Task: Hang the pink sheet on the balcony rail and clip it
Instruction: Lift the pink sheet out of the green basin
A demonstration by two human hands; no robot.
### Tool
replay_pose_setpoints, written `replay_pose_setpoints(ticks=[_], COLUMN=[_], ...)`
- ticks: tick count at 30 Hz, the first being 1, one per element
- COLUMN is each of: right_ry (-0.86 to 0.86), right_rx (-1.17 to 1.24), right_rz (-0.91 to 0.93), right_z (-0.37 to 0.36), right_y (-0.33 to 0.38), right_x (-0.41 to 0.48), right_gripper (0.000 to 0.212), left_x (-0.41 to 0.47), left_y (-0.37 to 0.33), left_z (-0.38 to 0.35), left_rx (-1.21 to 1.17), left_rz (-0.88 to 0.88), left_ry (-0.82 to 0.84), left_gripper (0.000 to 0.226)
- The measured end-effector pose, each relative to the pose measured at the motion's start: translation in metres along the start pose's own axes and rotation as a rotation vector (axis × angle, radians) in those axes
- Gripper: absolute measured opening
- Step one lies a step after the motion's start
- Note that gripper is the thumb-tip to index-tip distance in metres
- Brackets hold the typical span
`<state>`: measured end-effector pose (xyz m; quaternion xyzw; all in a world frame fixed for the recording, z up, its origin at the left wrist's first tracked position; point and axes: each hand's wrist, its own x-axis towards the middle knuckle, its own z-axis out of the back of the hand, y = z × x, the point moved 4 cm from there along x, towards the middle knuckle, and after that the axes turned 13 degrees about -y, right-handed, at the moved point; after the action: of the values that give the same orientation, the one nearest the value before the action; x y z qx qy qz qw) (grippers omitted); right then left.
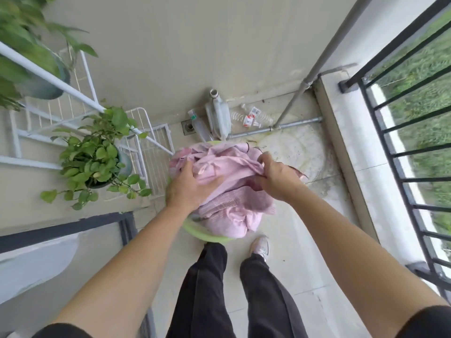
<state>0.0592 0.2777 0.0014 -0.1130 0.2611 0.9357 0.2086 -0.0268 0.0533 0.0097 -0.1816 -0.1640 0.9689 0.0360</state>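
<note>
A pale grey concrete balcony floor (288, 276) runs between a plain beige wall (170, 45) and a raised light concrete kerb (353, 147). It is stained with a round yellowish-green ring near the far corner. Along that kerb, at the person's right, stands the black metal balcony rail (402, 152) with its flat bars, and blurred green grass (429, 76) shows beyond it.

The crumpled pink sheet (234, 191) of thin, finely checked cloth is heaped in a round light-green plastic basin (205, 236) on the floor, just ahead of the person's black trousers and one pale shoe (261, 246). None of it is on the rail.

The left hand (188, 186) lies on the near left of the heap, its fingers (186, 167) curled down into a fold and the thumb spread across the cloth. The right hand (275, 176) has its fingers (262, 159) closed together, pinching a bunched ridge of the sheet at the heap's right side.

A grey metal pipe (334, 52) slants down the wall corner to a second pipe (292, 123) lying along the floor. Beside a square floor drain (188, 126) at the foot of the wall, just beyond the basin, stand a cloudy plastic jug (217, 118) and a few scraps of litter (251, 115).

To the left, a white wire rack (83, 93) holds leafy green potted plants (95, 157). A dark window frame (73, 223) edges the lower left.
</note>
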Motion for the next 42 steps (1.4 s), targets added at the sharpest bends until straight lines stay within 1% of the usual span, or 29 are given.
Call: replay_pose_setpoints(ticks=[1, 2, 3, 4, 6, 8, 10, 11, 13, 16, 18, 19, 21, 22, 24, 26, 27, 29, 31, 32, 33, 35, 36, 38, 39, 40, 42], right_ry=[-0.012, -0.017, -0.014, -0.011, -0.051, -0.178, -0.334, -0.4, -0.486, -0.455, -0.411, -0.413, -0.396, -0.376, -0.314, -0.269, -0.252, -0.215, -0.217, -0.224, -0.222, -0.258, -0.302, -0.386, -0.409, -0.433, -0.488], right_rx=[-0.045, -0.085, -0.13, -0.18, -0.258, -0.29, -0.25, -0.194, -0.05, 0.178, 0.34, 0.392, 0.417, 0.361, 0.145, -0.061, -0.096, -0.035, 0.093, 0.156, 0.207, 0.315, 0.397, 0.653, 0.788, 0.901, 1.014], right_rz=[0.007, 0.01, 0.014, 0.031, 0.077, 0.109, 0.137, 0.153, 0.198, 0.193, 0.177, 0.189, 0.166, 0.15, 0.142, 0.131, 0.104, 0.015, -0.008, 0.02, 0.054, 0.099, 0.113, 0.102, 0.075, 0.043, -0.024], right_z=[0.014, 0.029, 0.044, 0.059, 0.091, 0.129, 0.172, 0.194, 0.233, 0.273, 0.284, 0.29, 0.296, 0.297, 0.292, 0.282, 0.276, 0.265, 0.254, 0.247, 0.24, 0.226, 0.221, 0.225, 0.229, 0.234, 0.249], right_y=[0.002, 0.003, 0.004, 0.008, 0.021, 0.039, 0.056, 0.063, 0.074, 0.095, 0.104, 0.108, 0.109, 0.109, 0.107, 0.108, 0.11, 0.119, 0.139, 0.152, 0.167, 0.193, 0.201, 0.209, 0.208, 0.208, 0.203], right_x=[-0.002, -0.004, -0.007, -0.012, -0.024, -0.04, -0.054, -0.062, -0.076, -0.101, -0.115, -0.126, -0.142, -0.149, -0.159, -0.168, -0.17, -0.173, -0.175, -0.175, -0.176, -0.178, -0.179, -0.184, -0.186, -0.189, -0.187], right_gripper=[0.048, 0.054, 0.057, 0.056, 0.05, 0.035, 0.019, 0.017, 0.022, 0.027, 0.028, 0.034, 0.058, 0.074, 0.1, 0.11, 0.115, 0.127, 0.133, 0.127, 0.108, 0.06, 0.047, 0.033, 0.029, 0.025, 0.02], left_x=[-0.004, -0.009, -0.015, -0.021, -0.035, -0.051, -0.066, -0.074, -0.088, -0.111, -0.121, -0.128, -0.138, -0.14, -0.148, -0.161, -0.171, -0.186, -0.194, -0.199, -0.202, -0.206, -0.206, -0.195, -0.188, -0.18, -0.166], left_y=[-0.003, -0.004, -0.002, -0.001, -0.006, -0.021, -0.041, -0.052, -0.068, -0.083, -0.092, -0.096, -0.103, -0.107, -0.118, -0.131, -0.137, -0.146, -0.149, -0.15, -0.15, -0.147, -0.143, -0.128, -0.118, -0.108, -0.088], left_z=[0.012, 0.023, 0.035, 0.046, 0.072, 0.104, 0.138, 0.157, 0.198, 0.249, 0.27, 0.281, 0.302, 0.311, 0.329, 0.347, 0.358, 0.376, 0.39, 0.395, 0.397, 0.398, 0.398, 0.396, 0.395, 0.393, 0.373], left_rx=[0.199, 0.34, 0.413, 0.436, 0.436, 0.384, 0.316, 0.27, 0.107, -0.172, -0.295, -0.366, -0.504, -0.542, -0.588, -0.694, -0.775, -0.921, -1.056, -1.142, -1.223, -1.335, -1.374, -1.432, -1.433, -1.367, -1.11], left_rz=[-0.117, -0.215, -0.264, -0.287, -0.299, -0.225, -0.175, -0.169, -0.118, -0.054, -0.071, -0.086, -0.122, -0.161, -0.251, -0.346, -0.403, -0.511, -0.566, -0.583, -0.599, -0.605, -0.583, -0.529, -0.508, -0.518, -0.646], left_ry=[0.024, 0.044, 0.057, 0.045, -0.04, -0.147, -0.28, -0.374, -0.562, -0.761, -0.823, -0.85, -0.901, -0.93, -0.969, -0.966, -0.957, -0.9, -0.79, -0.703, -0.606, -0.423, -0.343, -0.23, -0.197, -0.175, -0.108], left_gripper=[0.105, 0.111, 0.107, 0.096, 0.061, 0.034, 0.021, 0.017, 0.007, 0.01, 0.011, 0.011, 0.013, 0.013, 0.006, 0.011, 0.012, 0.012, 0.014, 0.017, 0.019, 0.015, 0.012, 0.008, 0.014, 0.022, 0.032])
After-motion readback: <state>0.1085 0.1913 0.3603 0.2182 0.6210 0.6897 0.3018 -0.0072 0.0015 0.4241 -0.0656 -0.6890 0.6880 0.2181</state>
